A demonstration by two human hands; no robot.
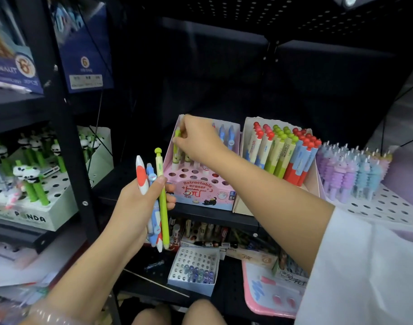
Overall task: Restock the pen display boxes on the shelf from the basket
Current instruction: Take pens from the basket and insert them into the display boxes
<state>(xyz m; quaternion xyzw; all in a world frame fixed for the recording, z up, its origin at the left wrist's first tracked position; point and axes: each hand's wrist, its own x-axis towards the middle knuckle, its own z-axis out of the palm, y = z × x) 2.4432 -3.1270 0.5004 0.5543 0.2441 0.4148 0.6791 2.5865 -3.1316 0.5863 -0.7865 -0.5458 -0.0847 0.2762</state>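
Dark metal shelving (224, 221), pink retractable-eraser pen box (202, 191) mid-shelf, mostly empty holes. Step: slotting. Right hand (198, 141), arm stretched forward, pinches a green pen (176, 146) over the back row; next it needs lining up with a free hole. Left hand (139, 202) grips three spare pens (157, 200) upright. Basket not visible.

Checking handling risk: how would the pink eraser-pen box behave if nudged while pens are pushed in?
The pink box looks like thin card and is mostly empty holes, so probably light and apt to slide. The right hand works at its tall back, so it might tip.
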